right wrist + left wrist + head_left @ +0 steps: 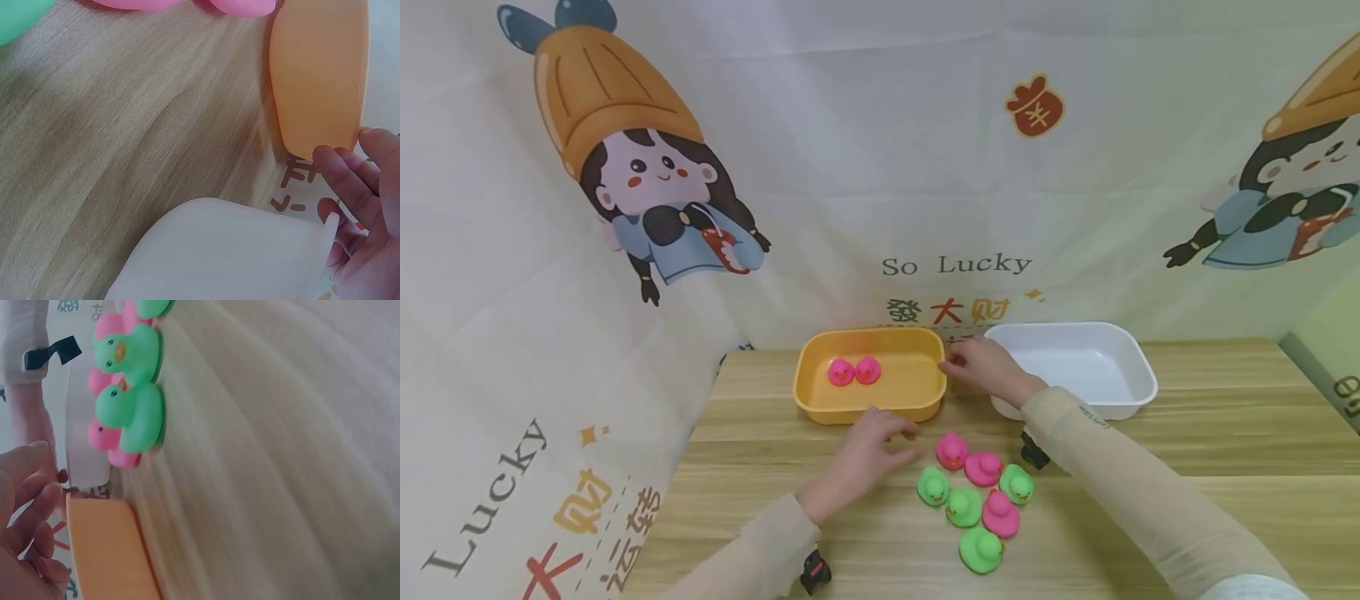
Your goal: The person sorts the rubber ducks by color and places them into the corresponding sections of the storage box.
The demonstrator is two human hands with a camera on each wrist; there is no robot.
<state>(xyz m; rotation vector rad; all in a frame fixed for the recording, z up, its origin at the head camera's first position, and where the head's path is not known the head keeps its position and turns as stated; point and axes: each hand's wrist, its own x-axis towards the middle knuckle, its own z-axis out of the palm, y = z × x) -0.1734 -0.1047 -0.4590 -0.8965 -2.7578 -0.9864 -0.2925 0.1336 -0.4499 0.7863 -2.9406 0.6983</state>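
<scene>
My right hand (988, 367) is at the right end of the yellow tray (934, 408), fingertips right at its rim. In the right wrist view, the fingers (350, 184) are fairly straight and overlap the tray's end. My left hand (868, 450) hovers just in front of the same tray, fingers loosely bent and nothing held. Two pink rubber ducks (854, 371) sit side by side inside the yellow tray. Right of the left hand, a group of pink ducks (952, 451) and green ducks (964, 507) stands on the table.
A white tray (1142, 392) stands behind my right forearm, to the right of the yellow one. Both trays rest on a wood-grain table (1225, 433), near its back edge. A printed cloth (850, 167) hangs right behind them.
</scene>
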